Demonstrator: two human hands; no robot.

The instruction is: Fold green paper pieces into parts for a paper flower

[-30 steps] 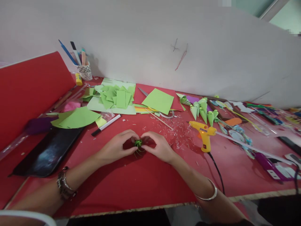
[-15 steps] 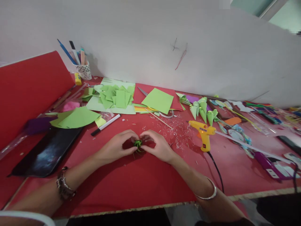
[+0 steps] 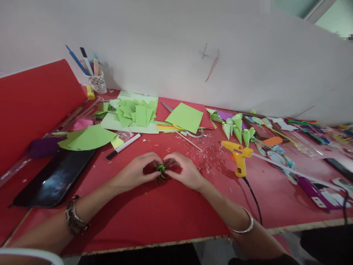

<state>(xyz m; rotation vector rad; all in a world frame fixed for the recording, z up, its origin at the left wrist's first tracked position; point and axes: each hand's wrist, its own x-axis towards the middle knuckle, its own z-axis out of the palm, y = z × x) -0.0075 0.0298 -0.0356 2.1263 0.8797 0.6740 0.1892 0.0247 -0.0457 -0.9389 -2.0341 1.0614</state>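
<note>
Between my two hands, low over the red table (image 3: 154, 217), is a small green coil of thin curled strips (image 3: 162, 168). My left hand (image 3: 138, 171) pinches its left side with thumb and fingers. From the right, my right hand (image 3: 184, 171) grips the same coil, its thumb and fingertips curled in. Parts of the coil are hidden behind the fingertips. A few thin strands hang out below it. A white marker with a black cap (image 3: 123, 146) lies beyond my left hand, and small paper scraps (image 3: 208, 154) are scattered beyond my right.
A yellow glue gun (image 3: 237, 156) with a black cord lies to the right. Behind it sit several green paper cones (image 3: 238, 127). Cut green paper pieces (image 3: 135, 112), a green square sheet (image 3: 185, 117) and scissors are at the back. A dark phone-like slab (image 3: 55, 180) lies left.
Both hands keep nearly the same pose around the green coil. The view has shifted very slightly; nothing else has visibly moved.
</note>
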